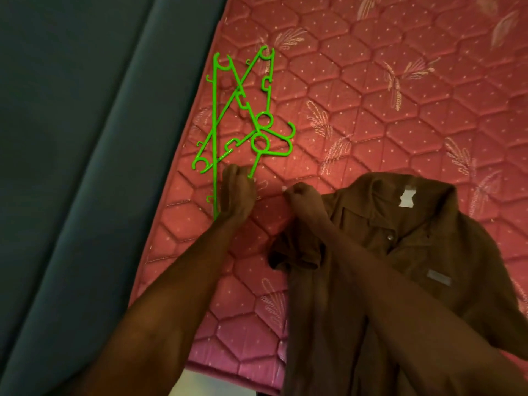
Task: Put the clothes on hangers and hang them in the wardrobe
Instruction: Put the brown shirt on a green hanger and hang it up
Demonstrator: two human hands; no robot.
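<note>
Head view: my left hand [238, 190] curls onto a stiff, light hanger [258, 144]; right hand [298, 195] pinches the limp shirt [400, 252] near its collar.

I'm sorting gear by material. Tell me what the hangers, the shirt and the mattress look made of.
Hangers: likely moulded plastic; uniform bright green, thin rods with moulded hooks and rings, slight sheen.
Shirt: brown woven cloth, matte, probably cotton or a blend; it folds softly and has a collar, a snap or button and a sewn label.
Mattress: quilted pink fabric, faintly satiny, with stitched hexagons and a leaf pattern.
</note>
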